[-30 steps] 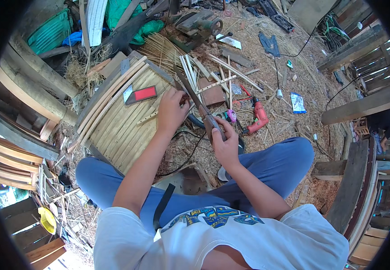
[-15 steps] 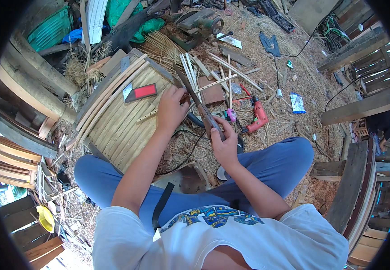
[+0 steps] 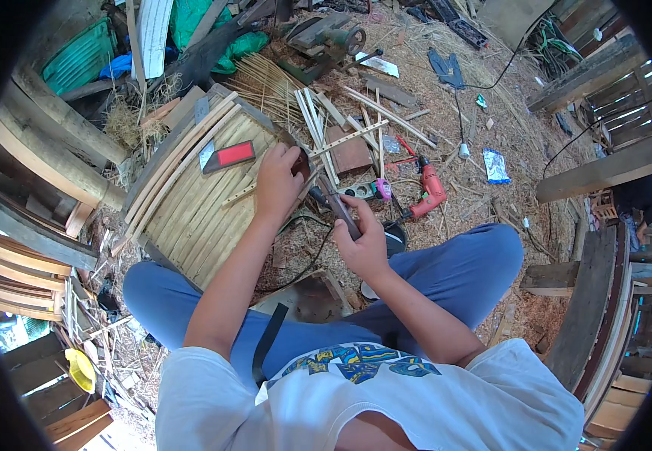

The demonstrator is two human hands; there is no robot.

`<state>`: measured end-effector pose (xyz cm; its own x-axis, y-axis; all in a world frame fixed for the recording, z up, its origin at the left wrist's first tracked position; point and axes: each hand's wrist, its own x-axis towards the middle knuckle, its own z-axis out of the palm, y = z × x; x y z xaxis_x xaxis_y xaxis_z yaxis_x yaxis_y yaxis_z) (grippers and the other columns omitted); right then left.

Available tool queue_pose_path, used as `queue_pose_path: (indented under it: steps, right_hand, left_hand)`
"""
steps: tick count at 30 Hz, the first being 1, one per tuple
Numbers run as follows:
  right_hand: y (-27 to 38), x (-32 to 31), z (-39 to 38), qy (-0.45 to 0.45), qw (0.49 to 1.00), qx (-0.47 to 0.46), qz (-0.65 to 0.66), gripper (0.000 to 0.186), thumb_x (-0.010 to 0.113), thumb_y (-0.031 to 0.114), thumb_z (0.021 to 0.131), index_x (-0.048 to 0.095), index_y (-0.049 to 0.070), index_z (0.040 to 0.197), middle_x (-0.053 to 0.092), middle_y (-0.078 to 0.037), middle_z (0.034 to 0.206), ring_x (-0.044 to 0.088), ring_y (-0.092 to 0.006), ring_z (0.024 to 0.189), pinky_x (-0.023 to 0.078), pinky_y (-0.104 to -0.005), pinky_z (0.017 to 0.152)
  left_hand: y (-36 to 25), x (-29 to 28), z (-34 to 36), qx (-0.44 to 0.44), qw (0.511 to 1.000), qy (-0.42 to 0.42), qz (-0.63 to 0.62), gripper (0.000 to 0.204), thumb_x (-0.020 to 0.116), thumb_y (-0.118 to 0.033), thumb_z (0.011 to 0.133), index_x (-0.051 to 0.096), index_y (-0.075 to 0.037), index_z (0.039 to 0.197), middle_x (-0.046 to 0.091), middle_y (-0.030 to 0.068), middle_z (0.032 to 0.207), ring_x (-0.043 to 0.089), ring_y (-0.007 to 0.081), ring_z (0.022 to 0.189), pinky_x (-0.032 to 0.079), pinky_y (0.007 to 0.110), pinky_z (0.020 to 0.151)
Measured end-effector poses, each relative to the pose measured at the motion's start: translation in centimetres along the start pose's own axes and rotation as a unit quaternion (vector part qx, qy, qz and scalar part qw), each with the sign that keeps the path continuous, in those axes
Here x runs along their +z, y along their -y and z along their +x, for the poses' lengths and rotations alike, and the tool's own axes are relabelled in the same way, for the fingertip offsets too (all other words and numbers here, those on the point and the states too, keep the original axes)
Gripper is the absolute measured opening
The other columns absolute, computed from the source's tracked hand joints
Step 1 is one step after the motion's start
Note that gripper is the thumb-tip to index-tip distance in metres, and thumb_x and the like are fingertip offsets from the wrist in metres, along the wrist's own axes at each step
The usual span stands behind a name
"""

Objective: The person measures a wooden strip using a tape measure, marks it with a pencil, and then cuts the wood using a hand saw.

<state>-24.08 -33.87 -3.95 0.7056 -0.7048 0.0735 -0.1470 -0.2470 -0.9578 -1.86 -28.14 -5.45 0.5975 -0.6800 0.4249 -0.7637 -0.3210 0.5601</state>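
Observation:
My right hand (image 3: 365, 244) is closed round the brown wooden handle (image 3: 343, 216) of a long-bladed knife, which points up and away toward my left hand. My left hand (image 3: 277, 177) is closed, its fingers round a thin pale wooden strip with small holes (image 3: 356, 137). That strip crosses beneath the hand, from the slatted board (image 3: 198, 218) on the left out to the loose sticks on the right. A dark brown shape (image 3: 303, 161) shows at the left fingertips, too hidden to name. Most of the knife's blade is covered near that hand.
On the board lies a red and black rectangular item (image 3: 234, 154). A red power drill (image 3: 429, 188) rests right of my hands, near a power strip (image 3: 356, 192) with a pink plug. Pale sticks (image 3: 314, 131), a brown block (image 3: 348, 150) and a bench vise (image 3: 333, 45) lie beyond.
The knife has drawn back toward me and to the left, with less of its blade showing. My left hand has stayed on the strip, its fingers shifted slightly.

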Motion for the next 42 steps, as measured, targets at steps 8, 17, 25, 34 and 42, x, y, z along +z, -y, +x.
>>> queue_pose_path:
  steps: [8, 17, 25, 34, 42]
  right_hand:
    - [0.1, -0.4, 0.4, 0.007, 0.993, 0.053, 0.104, 0.035, 0.063, 0.008, 0.101, 0.061, 0.003, 0.136, 0.063, 0.001, 0.079, 0.052, -0.0037, 0.064, 0.041, -0.0259, 0.056]
    - [0.2, -0.4, 0.5, 0.000, 0.992, 0.048, 0.115, 0.034, 0.062, 0.007, 0.101, 0.061, 0.002, 0.135, 0.065, -0.001, 0.087, 0.054, -0.0041, 0.068, 0.043, -0.0256, 0.059]
    - [0.0, -0.3, 0.6, -0.001, 0.991, 0.032, 0.131, 0.035, 0.061, 0.005, 0.101, 0.060, 0.002, 0.136, 0.066, -0.001, 0.092, 0.054, -0.0038, 0.069, 0.043, -0.0252, 0.059]
    - [-1.0, -0.4, 0.2, 0.007, 0.998, 0.033, 0.043, 0.042, 0.068, 0.017, 0.096, 0.061, 0.006, 0.136, 0.071, -0.010, 0.084, 0.064, -0.0119, 0.068, 0.051, -0.0328, 0.064]
    - [-0.8, -0.2, -0.1, 0.008, 0.999, 0.031, 0.020, 0.043, 0.068, 0.018, 0.095, 0.061, 0.007, 0.136, 0.073, -0.013, 0.090, 0.067, -0.0191, 0.070, 0.054, -0.0357, 0.069]
  left_hand:
    - [-0.6, -0.2, 0.1, -0.002, 1.000, 0.002, -0.004, 0.033, 0.074, -0.005, 0.075, 0.068, -0.004, 0.108, 0.058, 0.0172, 0.098, 0.060, 0.0411, 0.103, 0.050, 0.049, 0.088]
    - [-0.5, -0.2, 0.0, -0.005, 1.000, 0.005, 0.001, 0.032, 0.075, -0.007, 0.077, 0.070, -0.005, 0.109, 0.058, 0.0170, 0.097, 0.060, 0.0407, 0.102, 0.050, 0.050, 0.088]
    - [-0.5, -0.1, 0.0, -0.006, 1.000, 0.008, 0.004, 0.032, 0.075, -0.008, 0.078, 0.069, -0.005, 0.109, 0.058, 0.0168, 0.097, 0.060, 0.0403, 0.101, 0.050, 0.050, 0.088]
    - [-0.6, -0.1, 0.1, 0.000, 1.000, 0.005, 0.009, 0.029, 0.070, -0.002, 0.076, 0.068, -0.004, 0.105, 0.057, 0.0164, 0.096, 0.059, 0.0398, 0.100, 0.049, 0.050, 0.087]
    - [-0.4, 0.0, 0.1, 0.006, 1.000, 0.002, 0.015, 0.026, 0.072, -0.002, 0.076, 0.067, -0.004, 0.102, 0.057, 0.0155, 0.095, 0.058, 0.0391, 0.097, 0.049, 0.049, 0.085]
